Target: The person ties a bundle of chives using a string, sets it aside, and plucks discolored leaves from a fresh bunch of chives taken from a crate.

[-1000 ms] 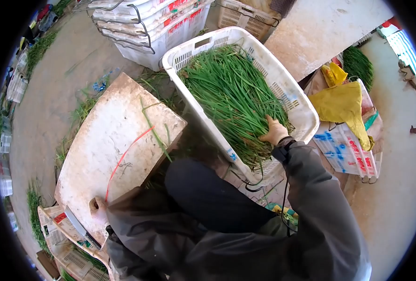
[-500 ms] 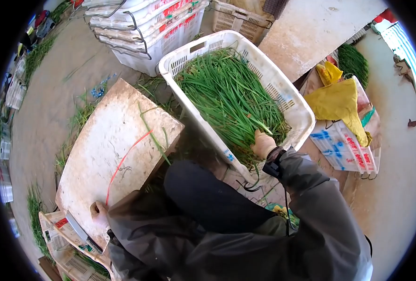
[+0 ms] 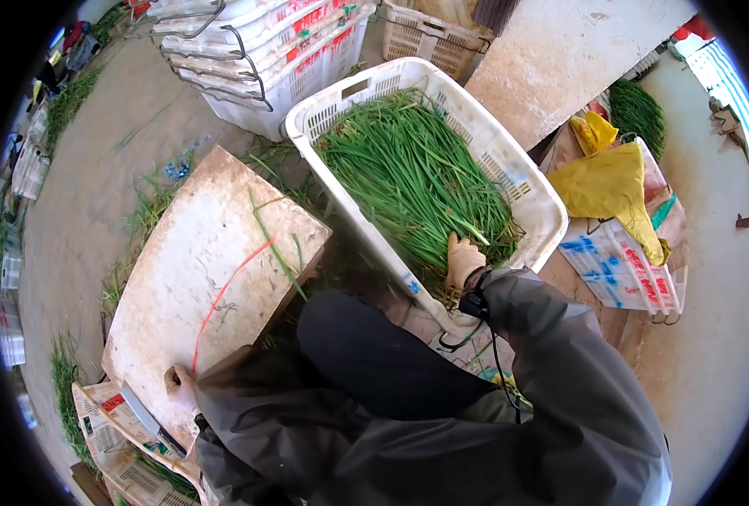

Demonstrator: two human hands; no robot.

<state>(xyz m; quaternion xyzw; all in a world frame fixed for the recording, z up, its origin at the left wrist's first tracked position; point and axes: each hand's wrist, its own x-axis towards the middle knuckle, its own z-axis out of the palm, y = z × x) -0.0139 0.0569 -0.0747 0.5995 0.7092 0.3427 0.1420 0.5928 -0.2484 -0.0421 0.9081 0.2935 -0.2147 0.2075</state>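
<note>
Long green garlic chives (image 3: 408, 169) fill a white plastic crate (image 3: 349, 198) in front of me. At the near end of the crate, my right hand (image 3: 463, 260) has its gloved fingers closed on the chives, the fingertips partly hidden among the leaves. My left hand (image 3: 180, 386) rests with curled fingers at the lower part of a dirty white board (image 3: 197, 244). A thin red string (image 3: 222, 291) runs across the board, its lower end meeting that hand. Beside it lies a knife (image 3: 148, 419). Some loose green stalks (image 3: 277, 244) lie on the board's upper right.
Stacked white crates (image 3: 265, 63) with wire handles stand at the back left. At right, a yellow cloth (image 3: 602, 185) hangs over another white crate (image 3: 619, 270). A large pale board (image 3: 568, 63) lies behind my crate. Loose greens (image 3: 62, 110) are strewn on the floor at left.
My right hand has shifted slightly left over the chives, and its forearm has swung a little left. My left hand stays by the red string.
</note>
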